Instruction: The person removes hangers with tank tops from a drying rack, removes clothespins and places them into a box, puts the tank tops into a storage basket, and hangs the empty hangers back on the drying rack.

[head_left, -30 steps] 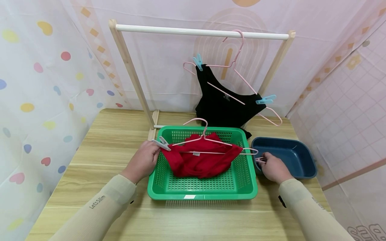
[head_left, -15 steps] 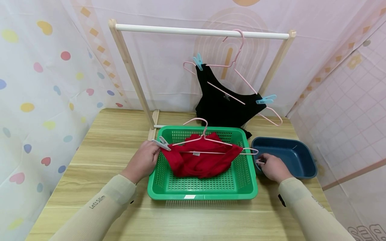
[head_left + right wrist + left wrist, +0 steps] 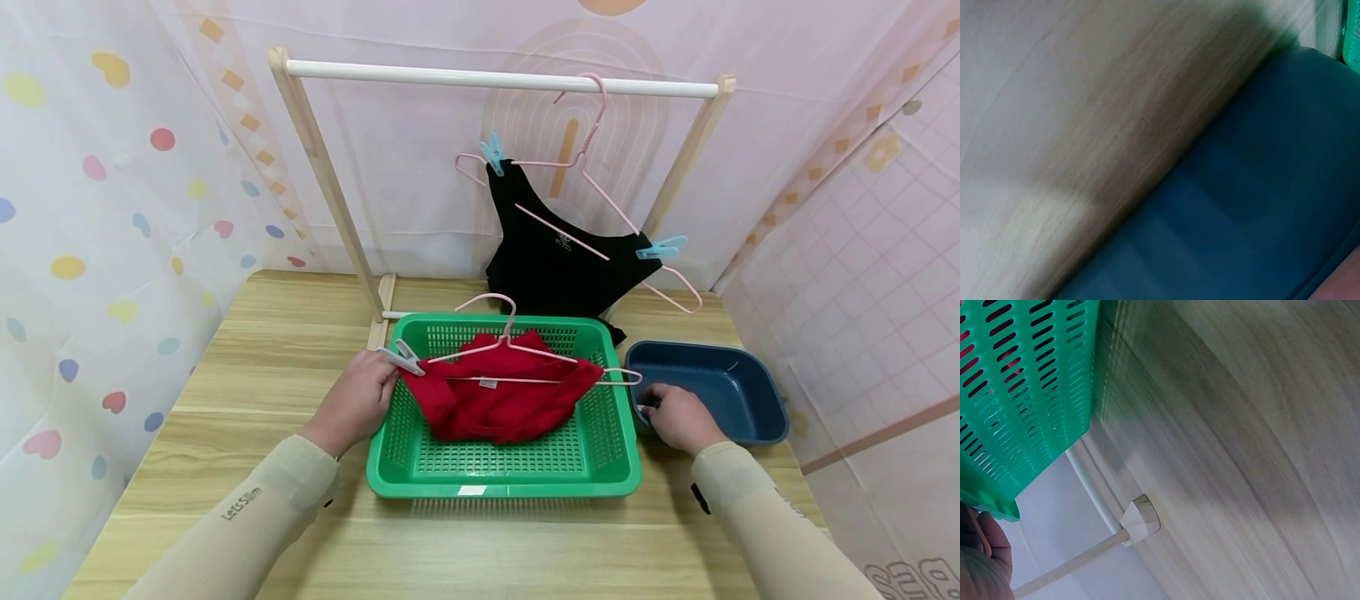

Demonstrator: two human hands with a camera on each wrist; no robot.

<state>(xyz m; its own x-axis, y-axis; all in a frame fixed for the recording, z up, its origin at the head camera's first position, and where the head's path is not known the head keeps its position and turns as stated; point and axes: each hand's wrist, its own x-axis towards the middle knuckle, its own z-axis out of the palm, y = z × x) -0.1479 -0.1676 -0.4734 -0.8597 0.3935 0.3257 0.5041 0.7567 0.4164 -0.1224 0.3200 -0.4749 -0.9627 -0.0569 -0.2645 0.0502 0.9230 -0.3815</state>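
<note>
A red garment (image 3: pixel 487 408) hangs on a pink hanger (image 3: pixel 510 342) that lies over the green basket (image 3: pixel 502 490). At the basket's left rim, my left hand (image 3: pixel 356 396) grips the hanger's left end, which its fingers cover. Beside those fingers a grey clothespin (image 3: pixel 405 358) clips the garment's left strap to the hanger. The left wrist view shows curled fingers (image 3: pixel 996 544) at the basket rim. My right hand (image 3: pixel 681 417) is at the near left of the blue bin (image 3: pixel 742 392), pinching a pale pink clothespin (image 3: pixel 641 408), mostly hidden by the fingers.
Behind the basket stands a rack with a white bar (image 3: pixel 450 77). A black tank top (image 3: pixel 555 258) hangs there on another pink hanger (image 3: pixel 588 150), held by two blue clothespins (image 3: pixel 660 248). All stand on a wooden table (image 3: pixel 277 333) before patterned curtains.
The clothespin in my right hand has turned and drawn back into the fingers, so less of it shows. My left hand, the hanger and the red garment stay put.
</note>
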